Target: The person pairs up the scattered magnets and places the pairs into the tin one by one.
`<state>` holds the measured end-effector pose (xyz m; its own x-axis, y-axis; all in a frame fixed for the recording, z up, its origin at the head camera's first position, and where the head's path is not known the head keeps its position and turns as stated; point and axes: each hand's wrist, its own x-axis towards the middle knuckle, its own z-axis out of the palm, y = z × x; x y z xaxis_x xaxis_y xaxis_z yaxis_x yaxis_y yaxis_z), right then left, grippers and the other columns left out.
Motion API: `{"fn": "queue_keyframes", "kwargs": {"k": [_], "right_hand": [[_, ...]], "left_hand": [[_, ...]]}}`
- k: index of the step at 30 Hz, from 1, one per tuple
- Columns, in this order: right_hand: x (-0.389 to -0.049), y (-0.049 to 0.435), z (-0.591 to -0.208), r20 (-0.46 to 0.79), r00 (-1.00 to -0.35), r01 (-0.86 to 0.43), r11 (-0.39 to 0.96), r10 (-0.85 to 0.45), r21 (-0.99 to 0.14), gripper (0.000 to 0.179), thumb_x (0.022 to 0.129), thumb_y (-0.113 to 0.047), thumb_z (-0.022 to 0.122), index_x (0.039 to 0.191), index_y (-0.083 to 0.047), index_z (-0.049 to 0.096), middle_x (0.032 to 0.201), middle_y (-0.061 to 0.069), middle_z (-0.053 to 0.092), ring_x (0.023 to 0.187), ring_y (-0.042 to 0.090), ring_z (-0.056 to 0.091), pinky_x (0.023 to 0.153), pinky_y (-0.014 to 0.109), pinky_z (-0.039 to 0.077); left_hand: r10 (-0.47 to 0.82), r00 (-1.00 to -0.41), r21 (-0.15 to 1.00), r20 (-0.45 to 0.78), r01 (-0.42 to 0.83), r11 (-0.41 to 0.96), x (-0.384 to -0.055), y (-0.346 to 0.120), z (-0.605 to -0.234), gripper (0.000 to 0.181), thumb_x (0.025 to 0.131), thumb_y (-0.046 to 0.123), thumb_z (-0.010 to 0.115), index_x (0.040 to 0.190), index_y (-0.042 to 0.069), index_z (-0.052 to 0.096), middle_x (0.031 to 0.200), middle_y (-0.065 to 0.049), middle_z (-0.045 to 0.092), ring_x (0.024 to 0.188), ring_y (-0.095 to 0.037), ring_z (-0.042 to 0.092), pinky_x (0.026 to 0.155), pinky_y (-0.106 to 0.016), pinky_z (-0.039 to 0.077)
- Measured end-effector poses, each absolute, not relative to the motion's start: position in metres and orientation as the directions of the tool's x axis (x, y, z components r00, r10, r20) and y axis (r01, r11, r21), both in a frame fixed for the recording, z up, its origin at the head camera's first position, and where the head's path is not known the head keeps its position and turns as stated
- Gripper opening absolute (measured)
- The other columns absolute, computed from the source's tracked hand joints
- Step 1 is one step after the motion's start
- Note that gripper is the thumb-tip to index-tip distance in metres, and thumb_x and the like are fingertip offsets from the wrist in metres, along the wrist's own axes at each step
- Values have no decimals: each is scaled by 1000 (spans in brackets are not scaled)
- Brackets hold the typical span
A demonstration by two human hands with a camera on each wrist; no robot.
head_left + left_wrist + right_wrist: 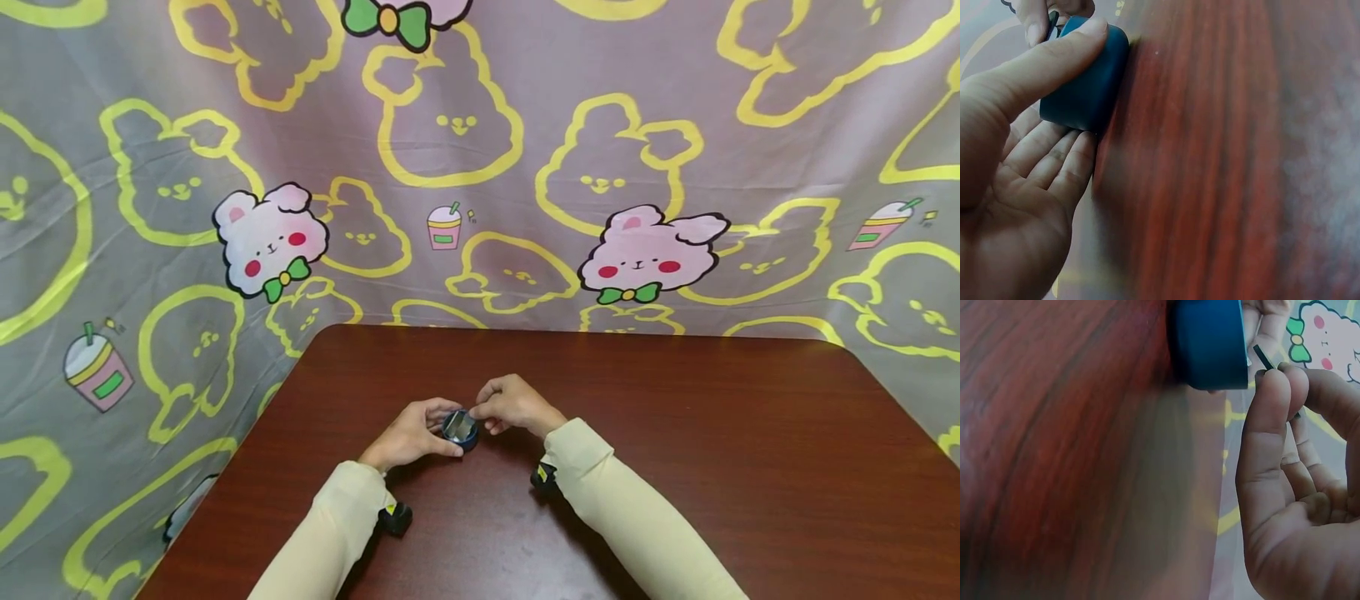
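A small round blue container (470, 444) stands on the table, its open top showing a silvery, pale inside. My left hand (406, 435) holds it from the left, thumb on the near side and fingers round the far side. In the left wrist view, the thumb lies along the upper edge of the container (1088, 94). At the container's right rim, my right hand (516, 403) pinches a thin dark strip (1263, 357) between thumb and forefinger. One end of the strip points towards the container; the fingertips hide part of it, and I cannot tell what it is.
Beneath both hands lies a dark reddish-brown wooden table (675, 433) with rounded far corners. A grey-pink cloth (480, 150) printed with yellow outlines and rabbits hangs behind it and along its sides. Small black devices (395, 519) sit at both wrists, by the cream sleeves.
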<state>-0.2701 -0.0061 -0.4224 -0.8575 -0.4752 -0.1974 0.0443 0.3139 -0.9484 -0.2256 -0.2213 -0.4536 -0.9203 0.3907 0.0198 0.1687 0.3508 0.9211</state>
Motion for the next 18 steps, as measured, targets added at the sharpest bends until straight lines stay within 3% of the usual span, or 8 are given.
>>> {"fn": "queue_keyframes", "kwargs": {"k": [12,18], "right_hand": [[-264,-12,-423,-135,-842,-69,352,-523,-933,15,83,-5,78,92,2,68,64,5,63,52,11,58,48,26,53],[-263,-13,-422,-95,-828,-137,364,-552,-921,17,87,-11,76,99,0,71,67,6,68,53,12,61,49,28,52]], "left_hand": [[393,-919,920,13,165,356,-225,-217,-451,59,77,-1,85,129,-7,58,123,-19,66,117,-31,62,98,-38,51],[391,-921,922,9,159,354,-226,-216,-452,59,77,0,85,129,-6,58,123,-18,66,117,-31,62,98,-38,51]]}}
